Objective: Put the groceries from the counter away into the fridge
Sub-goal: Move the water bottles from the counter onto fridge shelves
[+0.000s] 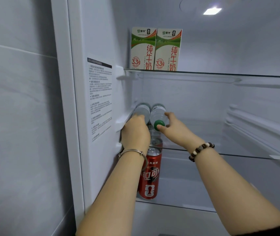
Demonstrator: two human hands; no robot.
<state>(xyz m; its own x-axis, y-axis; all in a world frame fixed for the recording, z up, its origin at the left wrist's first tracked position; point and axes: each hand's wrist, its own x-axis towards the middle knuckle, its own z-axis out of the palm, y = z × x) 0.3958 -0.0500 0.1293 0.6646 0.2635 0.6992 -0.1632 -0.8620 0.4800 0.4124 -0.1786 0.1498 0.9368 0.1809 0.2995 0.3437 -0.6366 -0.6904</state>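
Two clear water bottles lie side by side on the middle glass shelf [238, 155] of the open fridge, at its left wall. My left hand [135, 132] grips the left bottle [142, 110] at its near end and hides its cap. My right hand [173, 126] holds the right bottle [158, 113] around its neck, thumb by the green cap [159, 124]. Two milk cartons [155, 50] stand upright together on the top shelf. A red cola can [150, 174] stands on the shelf below, behind my left wrist.
A printed label [100, 97] covers the fridge's left inner wall. The top glass shelf [221, 74] runs right from the cartons. Ribbed rails [255, 126] line the right wall. A lamp [212, 10] glows in the ceiling. A second can top shows just under my hands.
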